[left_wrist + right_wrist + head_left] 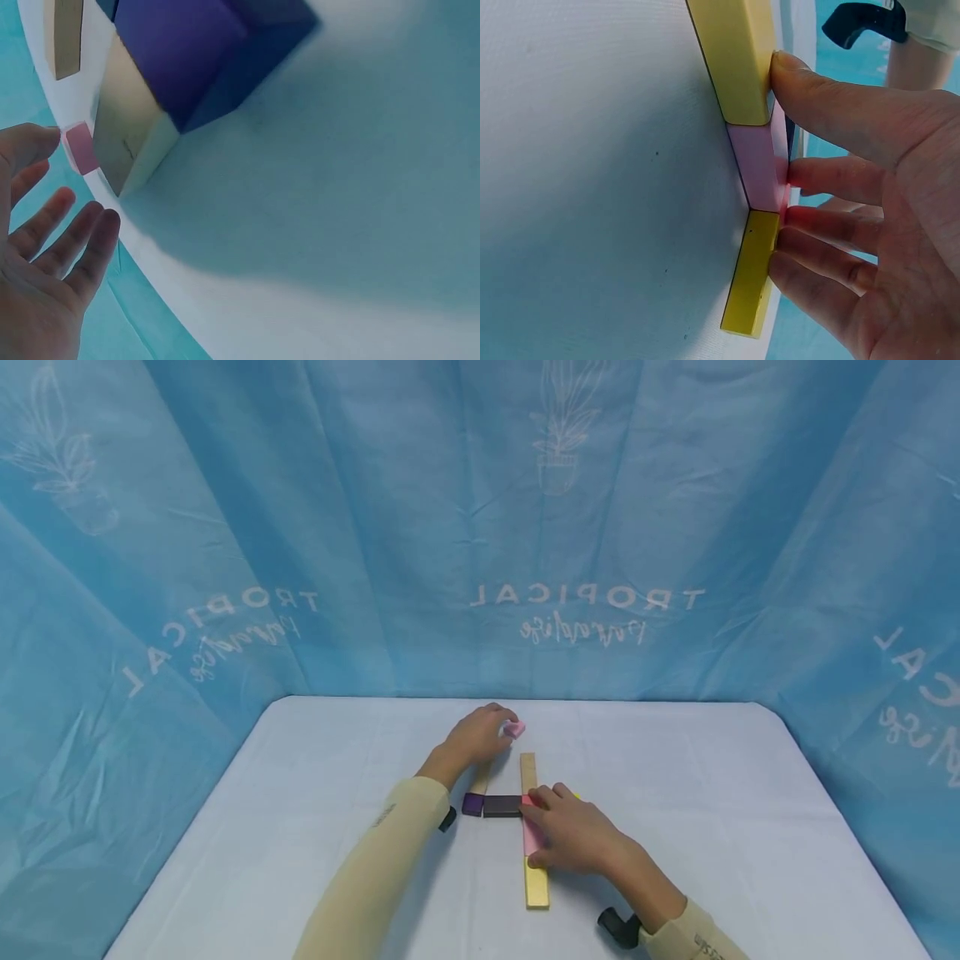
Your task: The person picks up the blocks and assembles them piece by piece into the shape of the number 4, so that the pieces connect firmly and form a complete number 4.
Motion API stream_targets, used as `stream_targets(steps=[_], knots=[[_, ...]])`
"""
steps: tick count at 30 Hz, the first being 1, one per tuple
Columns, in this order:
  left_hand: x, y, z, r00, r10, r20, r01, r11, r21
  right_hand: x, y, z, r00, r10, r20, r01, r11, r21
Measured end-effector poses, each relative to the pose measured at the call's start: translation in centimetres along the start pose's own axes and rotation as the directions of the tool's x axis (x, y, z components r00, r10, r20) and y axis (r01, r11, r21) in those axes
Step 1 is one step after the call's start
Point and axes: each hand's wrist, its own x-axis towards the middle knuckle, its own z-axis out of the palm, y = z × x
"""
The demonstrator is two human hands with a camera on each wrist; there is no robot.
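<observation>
My left hand (480, 733) is over the far part of the table with spread fingers. Its thumb and forefinger are at a small pink block (514, 729); in the left wrist view the thumb tip is right beside that pink block (81, 148). My right hand (573, 831) rests on a column of blocks, its fingers only slightly bent. The thumb touches a yellow block (739, 60), while other fingertips lie along a pink block (754, 161) and a second yellow block (750, 274). A reddish block (527, 802) is partly covered by the hand.
A dark grey block (502, 807) bridges between the column and a purple block (472, 804). Two wooden strips point away from me: one wooden strip (528, 770) beyond the column, one wooden strip (481, 779) beyond the purple block. Blue curtain (480, 527) surrounds the white table (675, 760).
</observation>
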Motion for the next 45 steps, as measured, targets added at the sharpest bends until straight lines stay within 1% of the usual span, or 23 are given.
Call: stream_targets(steps=[5,11,13,18,23,29,34,40,45], knots=[[0.4,0.4,0.1,1.000,0.010,-0.005,-0.010,1.000,0.021,-0.1,0.1,-0.2,1.000,-0.011,-0.021,0.011,1.000,0.008],[0.8,0.6,0.4,0.999,0.034,0.019,-0.035,0.997,0.074,0.0,0.1,0.1,1.000,-0.006,-0.014,0.007,0.999,0.032],[0.9,0.6,0.5,0.999,0.027,0.025,-0.029,0.996,0.082,0.0,0.1,0.2,1.000,-0.002,-0.013,0.002,1.000,0.029],[1.0,0.6,0.7,0.999,-0.005,0.036,0.003,0.998,0.066,0.1,0.0,0.5,1.000,0.003,-0.015,-0.003,1.000,0.027],[1.1,0.6,0.9,0.999,-0.027,0.045,0.024,0.997,0.068,0.0,0.1,0.6,1.000,-0.003,-0.019,0.003,1.000,0.023],[1.1,0.8,0.8,0.999,-0.027,0.039,0.024,0.997,0.074,0.0,0.1,0.4,1.000,-0.014,-0.026,0.014,1.000,0.013],[1.2,0.9,0.5,0.999,-0.023,0.036,0.020,0.996,0.083,0.2,0.0,0.1,1.000,0.005,-0.017,-0.004,1.000,0.010],[1.5,0.7,1.0,0.999,-0.030,0.041,0.026,0.995,0.099,0.2,0.0,0.1,1.000,0.001,-0.023,-0.001,1.000,0.019],[1.6,0.9,1.1,0.999,-0.031,0.039,0.027,0.995,0.099,0.0,0.0,0.3,1.000,0.002,-0.027,-0.002,1.000,0.004]])
